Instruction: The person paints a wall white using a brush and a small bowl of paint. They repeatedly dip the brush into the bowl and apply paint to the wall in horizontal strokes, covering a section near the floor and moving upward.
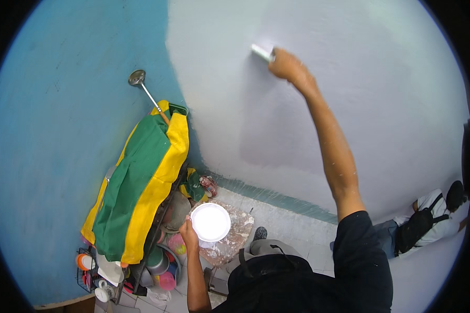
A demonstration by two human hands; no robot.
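My right hand (290,67) is raised against the pale wall (219,78), gripping a white painting tool (261,53). The tool is blurred, so I cannot tell whether it is a brush or a small roller. Around and below it a darker, wet-looking patch of paint (272,129) covers part of the wall. Low in front of me, my left hand (188,234) holds a round white tub (228,231) by its left side. White paint (210,221) shows inside it. Most of the fingers under the tub are hidden.
At left, a green and yellow cloth (141,164) covers a rack beside the blue wall (82,98); a metal ladle (138,77) sticks out on top. A paint-spattered board (239,231) lies beneath the tub. Pots and bowls (158,262) crowd the floor. Another person (427,223) is at far right.
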